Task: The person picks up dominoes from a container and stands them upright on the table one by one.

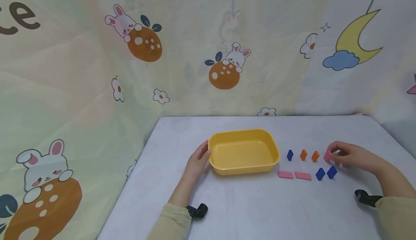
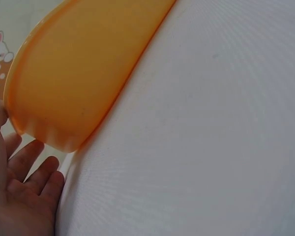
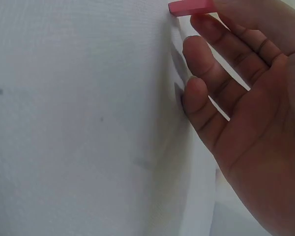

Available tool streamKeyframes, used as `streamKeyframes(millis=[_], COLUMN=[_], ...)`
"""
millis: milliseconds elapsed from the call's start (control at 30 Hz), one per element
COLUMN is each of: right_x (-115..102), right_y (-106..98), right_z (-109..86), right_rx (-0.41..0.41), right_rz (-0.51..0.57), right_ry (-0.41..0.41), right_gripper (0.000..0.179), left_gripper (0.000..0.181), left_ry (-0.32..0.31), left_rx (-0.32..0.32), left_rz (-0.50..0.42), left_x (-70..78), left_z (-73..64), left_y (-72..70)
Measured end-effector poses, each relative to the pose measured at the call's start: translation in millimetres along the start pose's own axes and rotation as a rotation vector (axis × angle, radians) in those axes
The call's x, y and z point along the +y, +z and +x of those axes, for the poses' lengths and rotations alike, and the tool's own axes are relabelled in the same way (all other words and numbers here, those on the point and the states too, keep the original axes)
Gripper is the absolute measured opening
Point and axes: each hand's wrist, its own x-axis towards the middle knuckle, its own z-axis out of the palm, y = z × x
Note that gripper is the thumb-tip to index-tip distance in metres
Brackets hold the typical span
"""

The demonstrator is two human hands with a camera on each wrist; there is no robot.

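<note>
On the white table is a yellow tray (image 1: 243,170), a shallow rectangular basin with rounded corners. My left hand (image 1: 197,160) touches its left end; the left wrist view shows relaxed fingers (image 2: 27,160) against the outer wall and the thumb at the rim. To the tray's right, my right hand (image 1: 355,157) pinches a small pink domino block (image 1: 328,156) between thumb and forefinger, low over the table. Left of it, two orange blocks (image 1: 303,155) and a blue block (image 1: 290,155) stand in a row. Two more blue blocks (image 1: 320,174) stand nearer, beside two pink blocks (image 1: 285,175) lying flat.
A patterned cloth backdrop (image 1: 182,74) rises behind the table (image 1: 260,207) and along its left side. Each wrist carries a black camera, one on the left (image 1: 197,211) and one on the right (image 1: 367,197).
</note>
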Motion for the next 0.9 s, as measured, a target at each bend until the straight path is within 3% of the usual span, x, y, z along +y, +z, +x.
streamKeyframes(millis=[633,900], right_x=[3,-16], right_y=[3,-7], right_z=[-5.8,-19.0], right_rx=[0.006,0.114], right_rz=[-0.005,-0.080], right_ry=[-0.025,-0.072], right_gripper=[0.050,0.040], left_gripper=[0.048,0.048], left_ry=[-0.016,-0.017], left_rx=[-0.002,0.002], left_rz=[0.002,0.010], left_x=[1.1,-0.6], left_z=[-2.1,-1.6], left_y=[-1.5,-3.8])
